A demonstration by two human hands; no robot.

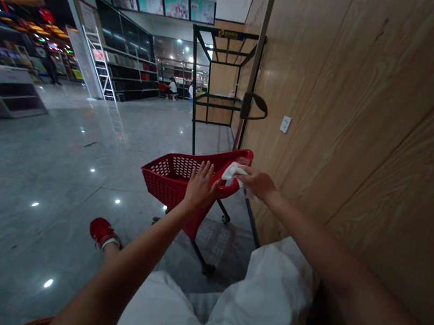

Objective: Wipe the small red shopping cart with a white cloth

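Observation:
In front of my knees stands a red plastic shopping cart [164,184] with a perforated basket and dark legs on casters. My left hand [200,184] lies with its fingers stretched out on the cart's near rim, close to the handle end. A crumpled white cloth or tissue [232,172] is pinched in my right hand [258,183], which is closed. The white piece touches the cart's red handle [247,156]. The tips of my right fingers are partly hidden by it.
A wood-panelled wall [317,90] with a white socket [285,124] runs along my right. Beyond the cart stands a dark metal rack [197,102]. A white ladder [106,72] leans near dark shelves [130,57]. My red shoe [102,231] rests on the shiny grey floor [56,171].

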